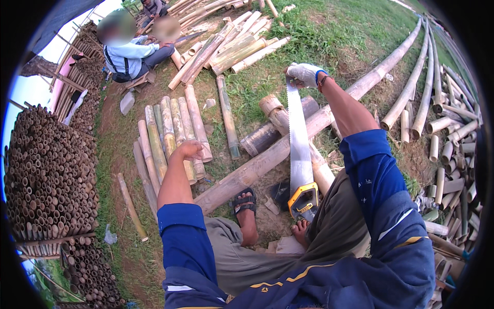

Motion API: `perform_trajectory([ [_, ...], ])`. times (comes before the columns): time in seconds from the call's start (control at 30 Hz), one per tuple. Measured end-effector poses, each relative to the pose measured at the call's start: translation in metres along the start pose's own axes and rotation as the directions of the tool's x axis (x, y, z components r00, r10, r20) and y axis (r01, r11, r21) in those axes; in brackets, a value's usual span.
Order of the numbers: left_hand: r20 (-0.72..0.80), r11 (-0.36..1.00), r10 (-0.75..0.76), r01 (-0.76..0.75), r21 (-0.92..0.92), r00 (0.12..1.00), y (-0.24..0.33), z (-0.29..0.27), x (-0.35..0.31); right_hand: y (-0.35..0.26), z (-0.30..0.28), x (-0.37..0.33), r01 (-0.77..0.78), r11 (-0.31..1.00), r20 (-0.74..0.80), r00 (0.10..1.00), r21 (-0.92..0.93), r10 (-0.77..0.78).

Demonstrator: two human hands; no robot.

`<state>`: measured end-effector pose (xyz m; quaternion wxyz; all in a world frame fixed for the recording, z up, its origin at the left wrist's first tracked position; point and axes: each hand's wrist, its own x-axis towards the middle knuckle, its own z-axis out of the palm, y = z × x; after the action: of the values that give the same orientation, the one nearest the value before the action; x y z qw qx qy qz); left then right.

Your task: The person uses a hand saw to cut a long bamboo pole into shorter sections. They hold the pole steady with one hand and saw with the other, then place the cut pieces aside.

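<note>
My right hand (304,75), in a white knitted glove, grips the tip end of a handsaw (299,149). The saw's toothed blade runs down toward me, its yellow and black handle (302,200) low beside my bare foot. Behind the blade a long bamboo pole (247,174) lies diagonally, across shorter bamboo pieces (323,167). My bare left hand (191,149) hovers with fingers curled in, in front of a row of cut bamboo lengths (169,126) on the ground. Nothing shows in it, and I cannot tell whether it touches them.
A person in a light blue shirt (128,55) sits at the upper left near a heap of bamboo (231,49). Stacked bamboo (49,180) fills the left side. Long poles (404,103) and cut pieces (453,180) lie to the right. One short bamboo piece (132,206) lies alone at left.
</note>
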<state>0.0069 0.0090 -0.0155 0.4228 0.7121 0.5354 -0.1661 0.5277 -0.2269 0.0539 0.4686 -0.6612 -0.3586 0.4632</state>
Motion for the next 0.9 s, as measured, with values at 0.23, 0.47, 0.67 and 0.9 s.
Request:
perform_trajectory([
  [0.23, -0.160, 0.957, 0.276, -0.286, -0.046, 0.948, 0.107, -0.028, -0.042, -0.020, 0.011, 0.003, -0.004, 0.993, 0.313, 0.949, 0.115, -0.032],
  [0.47, -0.090, 0.739, 0.653, -0.658, -0.144, 0.752, 0.212, -0.016, -0.101, -0.056, 0.040, -0.001, 0.031, 0.989, 0.586, 0.803, 0.147, -0.112],
  [0.67, 0.077, 0.671, 0.740, -0.725, -0.154, 0.668, 0.252, 0.018, -0.120, -0.081, 0.084, -0.009, 0.133, 0.987, 0.685, 0.711, 0.092, -0.160],
  [0.9, 0.062, 0.723, 0.688, -0.674, -0.153, 0.723, 0.234, 0.006, -0.087, -0.074, 0.080, -0.004, 0.094, 0.993, 0.566, 0.816, 0.068, -0.116],
])
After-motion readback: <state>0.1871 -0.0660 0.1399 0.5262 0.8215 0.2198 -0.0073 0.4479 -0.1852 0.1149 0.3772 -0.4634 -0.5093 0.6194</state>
